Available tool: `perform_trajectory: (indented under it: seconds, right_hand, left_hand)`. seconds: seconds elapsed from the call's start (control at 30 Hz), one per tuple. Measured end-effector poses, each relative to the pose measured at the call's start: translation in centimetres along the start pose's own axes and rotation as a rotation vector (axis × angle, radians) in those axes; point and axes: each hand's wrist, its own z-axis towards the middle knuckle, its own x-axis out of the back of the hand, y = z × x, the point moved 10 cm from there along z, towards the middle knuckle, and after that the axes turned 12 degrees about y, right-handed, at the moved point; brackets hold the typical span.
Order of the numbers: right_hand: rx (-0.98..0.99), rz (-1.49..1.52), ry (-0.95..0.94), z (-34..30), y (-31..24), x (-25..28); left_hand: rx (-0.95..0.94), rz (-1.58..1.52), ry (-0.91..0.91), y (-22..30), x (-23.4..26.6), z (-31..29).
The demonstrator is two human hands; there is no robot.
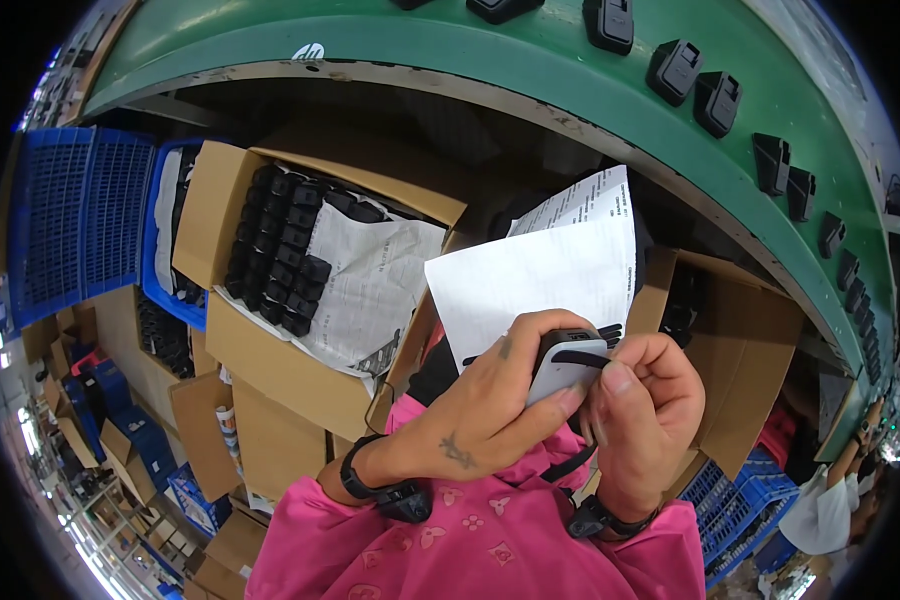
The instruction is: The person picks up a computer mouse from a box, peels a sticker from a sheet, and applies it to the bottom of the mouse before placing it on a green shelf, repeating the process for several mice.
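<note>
My left hand (pixel 500 385) is wrapped round a small device (pixel 567 370) with a light grey face and black sides, held above my lap. A thin curved black strip (pixel 578 357) lies across its face. My right hand (pixel 645 400) pinches the strip's right end between thumb and forefinger, close beside the device. Under and behind both hands a white sheet (pixel 530 285) rests on my lap, its far part folded over with print on the back. Several short black strips (pixel 611 331) show at the sheet's edge by the device.
An open carton (pixel 235 325) at left holds rows of black chargers (pixel 275 245) and paper. Blue crates (pixel 75 215) stand beyond it. Another open carton (pixel 740 350) is at right, above a blue basket (pixel 735 515). Black chargers (pixel 675 70) line the green bench (pixel 530 60). A person (pixel 820 515) is at far right.
</note>
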Motion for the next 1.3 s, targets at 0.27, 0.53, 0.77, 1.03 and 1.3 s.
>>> perform_trajectory:
  seconds: [0.27,0.53,0.77,1.03,1.3]
  right_hand:
    - [0.038,-0.045,0.051,-0.2,-0.1,0.5]
    - [0.073,-0.105,0.127,0.4,0.7,0.9]
    - [0.056,-0.080,0.130,0.9,1.2,0.6]
    - [0.104,-0.282,-0.005,2.3,2.0,-0.1]
    - [0.127,-0.345,-0.010,4.1,2.4,0.0]
  left_hand:
    - [-0.059,0.142,0.045,0.7,0.1,0.0]
    - [0.099,0.038,0.063,-0.8,0.4,0.0]
    - [0.234,-0.192,0.020,-1.8,0.6,-0.1]
    - [0.111,-0.339,-0.067,-2.1,2.0,-0.3]
    - [0.216,0.164,0.929,-10.4,23.3,-3.9]
